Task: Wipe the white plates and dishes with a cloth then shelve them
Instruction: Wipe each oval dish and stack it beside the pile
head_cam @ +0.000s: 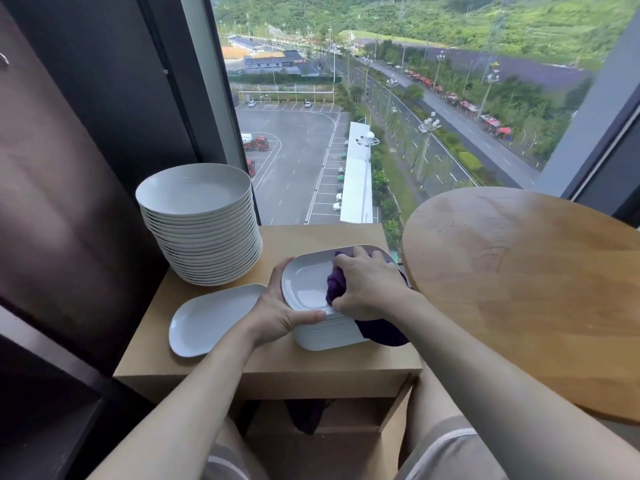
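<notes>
Head view looked down on a small wooden worktop (311, 362) set against a tall window (381, 98). At its middle right stood a stack of squarish white dishes (325, 336). The left hand (277, 306) gripped the top dish (304, 282) by its left edge, with the fingers (280, 268) curled round the far-left rim and the thumb lying along the near edge. The right hand (367, 282) was closed on a bunched purple cloth (337, 284) and pressed it into the right half of that dish. A loose end of the cloth hung over the near right corner of the stack. I could not tell whether the top dish was lifted clear of the one beneath it. A stack of round white plates (204, 237), much taller, stood at the far left corner of the worktop, apart from the hands. A single white dish (211, 318) lay flat at the near left, just beside the left wrist, and its near end reached over the worktop's front edge. Below the worktop, a dark cloth (306, 415) hung in an open shelf (394, 407). A round wooden table (519, 289) stood close on the right.
</notes>
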### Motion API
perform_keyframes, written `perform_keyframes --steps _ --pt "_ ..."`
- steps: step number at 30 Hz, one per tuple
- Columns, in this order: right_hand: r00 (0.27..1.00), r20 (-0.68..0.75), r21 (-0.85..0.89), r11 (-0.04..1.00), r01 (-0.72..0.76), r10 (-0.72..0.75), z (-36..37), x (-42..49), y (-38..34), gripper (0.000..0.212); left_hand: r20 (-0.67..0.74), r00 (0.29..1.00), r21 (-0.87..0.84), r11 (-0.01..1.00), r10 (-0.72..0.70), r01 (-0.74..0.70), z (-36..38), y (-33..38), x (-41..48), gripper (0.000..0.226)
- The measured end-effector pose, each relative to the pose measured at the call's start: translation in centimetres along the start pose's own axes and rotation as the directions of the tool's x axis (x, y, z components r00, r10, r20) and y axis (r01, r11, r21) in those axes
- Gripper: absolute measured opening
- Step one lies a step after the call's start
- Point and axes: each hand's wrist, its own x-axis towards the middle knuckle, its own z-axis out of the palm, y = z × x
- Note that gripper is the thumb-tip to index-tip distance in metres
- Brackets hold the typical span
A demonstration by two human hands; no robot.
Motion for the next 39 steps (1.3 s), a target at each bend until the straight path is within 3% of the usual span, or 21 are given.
perform_keyframes --steps 4,10,11,13,15,16,23,34,39 --pt "0.996 -0.02 0.1 0.991 0.09 -0.088 0.4 -0.2 -0.6 0.047 0.019 1.0 -0.01 1.0 -0.014 0.014 -0.1 0.4 -0.2 0.116" --pt "0.997 -0.037 0.302 0.95 0.075 -0.067 -0.1 -0.7 0.4 0.039 0.06 0.994 0.001 0.996 -0.087 0.087 -0.2 2.1 -1.4 0.13" --pt "0.997 -0.039 0.309 0.948 0.076 -0.068 0.0 -0.8 0.5 0.039 0.02 0.994 -0.023 0.994 -0.106 0.107 0.0 2.2 -1.6 0.123" --pt "0.997 -0.044 0.317 0.945 0.077 -0.067 0.1 -0.9 0.5 0.039 -0.148 0.978 -0.011 0.989 -0.145 0.145 0.3 2.5 -1.9 0.081" --pt "0.997 -0.039 0.322 0.944 0.069 -0.059 0.1 -1.0 0.6 0.04 -0.331 0.935 0.119 0.978 -0.123 0.17 0.5 2.5 -2.0 0.038" --pt "0.998 -0.036 0.326 0.943 0.064 -0.056 0.0 -1.0 0.6 0.04 -0.371 0.924 0.192 0.966 -0.09 0.171 0.4 2.4 -2.2 0.035" --pt "0.997 -0.036 0.347 0.935 0.07 -0.062 -0.4 -1.4 0.5 0.04 -0.34 0.939 0.345 0.923 -0.048 0.172 -0.8 3.5 -2.3 0.046" --pt "0.993 -0.112 0.378 0.923 0.076 -0.036 -1.6 -2.8 0.9 0.042 -0.314 0.947 0.113 0.988 -0.062 0.102 -1.9 5.3 -3.1 0.031" --pt "0.992 -0.126 0.375 0.924 0.071 -0.025 -2.5 -3.2 1.3 0.045 -0.381 0.923 0.049 0.996 -0.051 0.075 -3.1 4.1 -3.5 0.018"
